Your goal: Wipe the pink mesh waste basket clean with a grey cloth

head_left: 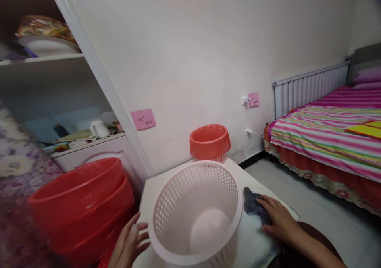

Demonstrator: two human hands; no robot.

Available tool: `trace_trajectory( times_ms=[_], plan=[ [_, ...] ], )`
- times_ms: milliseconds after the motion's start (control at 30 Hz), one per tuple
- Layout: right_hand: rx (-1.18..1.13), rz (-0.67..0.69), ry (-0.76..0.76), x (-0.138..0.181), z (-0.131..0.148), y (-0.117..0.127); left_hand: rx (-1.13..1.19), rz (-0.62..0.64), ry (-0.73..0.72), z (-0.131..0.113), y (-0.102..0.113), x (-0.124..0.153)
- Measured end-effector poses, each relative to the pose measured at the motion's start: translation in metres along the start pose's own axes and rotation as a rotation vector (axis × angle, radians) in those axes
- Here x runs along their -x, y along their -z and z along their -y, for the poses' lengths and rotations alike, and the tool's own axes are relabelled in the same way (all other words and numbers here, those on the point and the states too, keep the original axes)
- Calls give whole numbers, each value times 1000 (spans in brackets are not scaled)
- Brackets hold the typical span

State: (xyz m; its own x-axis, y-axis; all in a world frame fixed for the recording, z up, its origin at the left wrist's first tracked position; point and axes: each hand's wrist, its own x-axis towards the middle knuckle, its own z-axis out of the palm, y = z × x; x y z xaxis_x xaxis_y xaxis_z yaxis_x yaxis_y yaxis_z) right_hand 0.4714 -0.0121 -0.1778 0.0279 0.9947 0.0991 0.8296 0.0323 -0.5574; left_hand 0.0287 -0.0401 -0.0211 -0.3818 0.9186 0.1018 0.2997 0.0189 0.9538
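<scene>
While the left hand [131, 240] hangs with spread, unfilled fingers just beside the pale perforated basket [196, 204], the right hand [278, 216] lies over a dark cloth [251, 202], and whether it has closed on the fabric or merely rests there I cannot tell; the cloth lies on the white table [151, 188], beside the basket on the right-hand side, and it could slip away if the fingers lift without a pinch; the basket stands upright and looks light, so a bump from the left fingertips might skid it, and a careless left forearm could knock the stacked red bins [86, 216] close by; at the table's far end, a smaller red-rimmed basket [210, 149] sits near the wall, where a backward shove of the big one could drive into it, while the bed [321, 129] is well apart
</scene>
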Motion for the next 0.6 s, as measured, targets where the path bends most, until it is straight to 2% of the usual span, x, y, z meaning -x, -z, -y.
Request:
trace_trajectory(
  times_ms=[100, 200, 300, 433, 533, 600],
  plan=[
    [107, 91, -60, -15, -8, -23, -75, 37, 35, -31, -21, -5],
    [104, 37, -46, -28, -14, -40, -96, 75, 14, -41, -34, -11],
    [28, -13, -22, -39, -21, -40, -93, 79, -28, -43, -38, -11],
    [-199, -97, -22, -51, -28, -13, -91, 57, -131, -55, -33, -1],
    [-392, -198, -40, -56, -27, 28, -91, 63, -224, -70, -27, 13],
    [-490, -312, -66, -59, -22, 62, -120, 61, -316, -78, -26, 25]
  ],
)
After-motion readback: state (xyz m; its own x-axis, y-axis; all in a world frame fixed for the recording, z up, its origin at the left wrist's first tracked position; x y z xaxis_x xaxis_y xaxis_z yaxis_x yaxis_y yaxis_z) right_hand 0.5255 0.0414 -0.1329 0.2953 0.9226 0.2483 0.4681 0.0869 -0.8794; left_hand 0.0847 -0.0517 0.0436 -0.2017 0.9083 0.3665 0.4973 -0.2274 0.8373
